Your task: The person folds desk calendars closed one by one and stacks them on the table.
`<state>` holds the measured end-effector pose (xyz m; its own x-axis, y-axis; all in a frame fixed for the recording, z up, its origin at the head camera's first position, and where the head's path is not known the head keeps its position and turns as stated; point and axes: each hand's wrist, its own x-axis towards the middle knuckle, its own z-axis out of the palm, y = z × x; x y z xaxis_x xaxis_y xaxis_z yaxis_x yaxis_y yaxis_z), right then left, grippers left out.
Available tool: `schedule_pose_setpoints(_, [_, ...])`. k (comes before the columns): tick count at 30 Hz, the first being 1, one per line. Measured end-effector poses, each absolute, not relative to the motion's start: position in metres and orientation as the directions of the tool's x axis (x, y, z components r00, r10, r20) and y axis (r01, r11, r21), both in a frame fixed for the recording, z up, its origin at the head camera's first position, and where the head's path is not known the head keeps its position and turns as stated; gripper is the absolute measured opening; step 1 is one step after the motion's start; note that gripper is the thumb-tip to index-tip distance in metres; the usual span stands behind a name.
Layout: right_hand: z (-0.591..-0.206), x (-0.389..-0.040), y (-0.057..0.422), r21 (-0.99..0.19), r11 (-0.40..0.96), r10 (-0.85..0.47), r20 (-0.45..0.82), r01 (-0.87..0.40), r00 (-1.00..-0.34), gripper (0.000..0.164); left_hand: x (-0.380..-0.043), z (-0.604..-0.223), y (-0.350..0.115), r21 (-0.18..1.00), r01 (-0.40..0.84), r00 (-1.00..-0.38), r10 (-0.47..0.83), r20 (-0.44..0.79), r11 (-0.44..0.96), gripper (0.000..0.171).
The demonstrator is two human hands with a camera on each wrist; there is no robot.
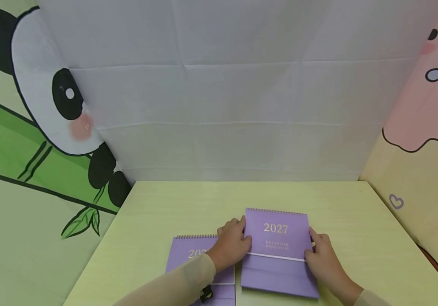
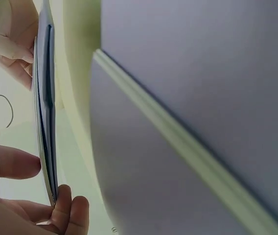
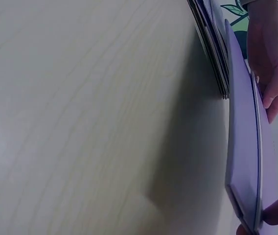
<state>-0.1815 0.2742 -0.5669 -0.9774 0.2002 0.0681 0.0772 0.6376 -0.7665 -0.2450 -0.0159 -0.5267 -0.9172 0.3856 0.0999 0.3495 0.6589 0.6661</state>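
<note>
Both hands hold a purple desk calendar (image 1: 276,272) with a spiral top edge and a gold 2027 on it. The left hand (image 1: 231,244) grips its left edge near the top, thumb on the front. My right hand (image 1: 327,259) grips the right edge, thumb on the front and fingers behind. In the right wrist view the held calendar (image 3: 244,132) appears edge-on, raised over the table. A second purple calendar (image 1: 182,255) lies to the left, partly hidden under the left forearm.
Pale wood-look table (image 1: 356,221) lies beneath. A white cloth (image 1: 222,93) hangs along its back edge. Panda-printed fabric (image 1: 39,114) stands on the left and pink-and-cream printed fabric (image 1: 421,140) on the right. A small black object (image 1: 205,294) sits at the left sleeve.
</note>
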Motion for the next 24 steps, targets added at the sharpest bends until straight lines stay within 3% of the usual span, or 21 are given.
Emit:
schedule_pose_setpoints(4, [-0.547,-0.177,0.268,-0.775,0.624,0.212,0.043,0.102,-0.976,0.079,-0.248,-0.531,-0.018,0.677,0.353,-0.919,0.374,0.122,0.646,0.077])
schedule_pose_setpoints(11, [-0.510,-0.170,0.256,-0.800,0.581,0.189,-0.046,0.149,-0.981,0.079,-0.235,-0.503,-0.021,0.731,0.286,-0.936,0.345,0.074,0.620,0.080])
schedule_pose_setpoints(24, [-0.495,-0.168,0.242,-0.830,0.542,0.173,-0.040,0.129,-0.984,0.081,-0.230,-0.494,-0.038,0.772,0.218,-0.950,0.310,0.029,0.596,0.082])
